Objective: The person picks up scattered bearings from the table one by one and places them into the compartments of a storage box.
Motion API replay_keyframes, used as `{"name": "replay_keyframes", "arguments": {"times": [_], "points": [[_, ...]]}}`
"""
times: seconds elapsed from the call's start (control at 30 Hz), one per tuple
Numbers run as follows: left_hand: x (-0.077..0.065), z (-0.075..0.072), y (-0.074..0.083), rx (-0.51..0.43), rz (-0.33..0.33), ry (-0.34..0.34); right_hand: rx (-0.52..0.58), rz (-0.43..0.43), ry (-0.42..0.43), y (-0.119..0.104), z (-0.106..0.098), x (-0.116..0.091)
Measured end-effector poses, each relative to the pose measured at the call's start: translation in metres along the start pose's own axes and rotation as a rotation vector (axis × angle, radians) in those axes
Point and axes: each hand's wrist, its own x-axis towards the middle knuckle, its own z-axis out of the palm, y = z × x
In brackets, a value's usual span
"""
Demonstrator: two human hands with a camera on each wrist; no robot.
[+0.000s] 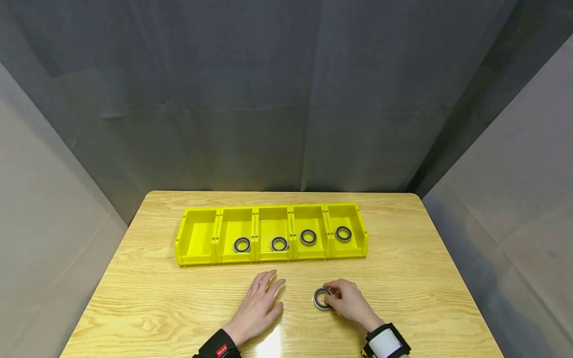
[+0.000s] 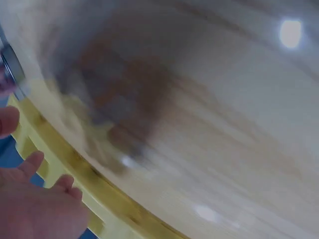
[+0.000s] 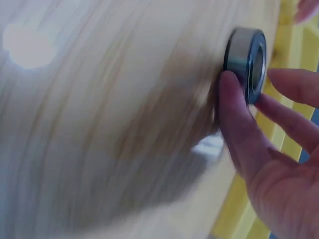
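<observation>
A ball bearing (image 1: 321,299), a steel ring with a dark seal, is at the right hand (image 1: 351,302) in front of the bin row. In the right wrist view that hand pinches the bearing (image 3: 244,62) by its rim, thumb against the outer face. The left hand (image 1: 257,307) hovers over or rests on the table to the left, fingers spread and holding nothing; which of the two I cannot tell. The left wrist view shows its fingers (image 2: 62,184) near the yellow bins.
Behind the hands stands a row of joined yellow bins (image 1: 273,257). Single bearings lie in the second bin (image 1: 242,244), the middle bin (image 1: 279,243), the fourth (image 1: 308,237) and the rightmost (image 1: 343,234). The wooden table (image 1: 147,308) is bordered by grey curtains.
</observation>
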Motion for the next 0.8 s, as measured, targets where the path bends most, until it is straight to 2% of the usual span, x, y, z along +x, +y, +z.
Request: {"name": "replay_keyframes", "arguments": {"times": [0.07, 0.17, 0.23, 0.3, 0.43, 0.53, 0.8], "points": [[0.001, 0.005, 0.008, 0.015, 0.043, -0.023, 0.133, -0.039, -0.07, -0.004, 0.007, 0.002], [0.003, 0.011, 0.015, 0.046, 0.097, -0.05, 0.392, -0.055, -0.192, -0.01, 0.019, 0.005], [0.003, 0.014, 0.018, 0.087, 0.127, -0.061, 0.524, -0.028, -0.242, -0.012, 0.026, 0.004], [0.003, 0.016, 0.018, 0.129, 0.15, -0.061, 0.6, 0.005, -0.252, -0.012, 0.031, 0.003], [0.001, 0.016, 0.017, 0.188, 0.162, -0.043, 0.65, 0.055, -0.227, -0.011, 0.034, 0.0], [0.0, 0.013, 0.014, 0.203, 0.132, -0.039, 0.667, 0.06, -0.23, -0.009, 0.035, 0.0], [-0.007, -0.005, -0.002, 0.186, 0.027, -0.097, 0.675, 0.075, -0.246, -0.009, 0.037, 0.001]]}}
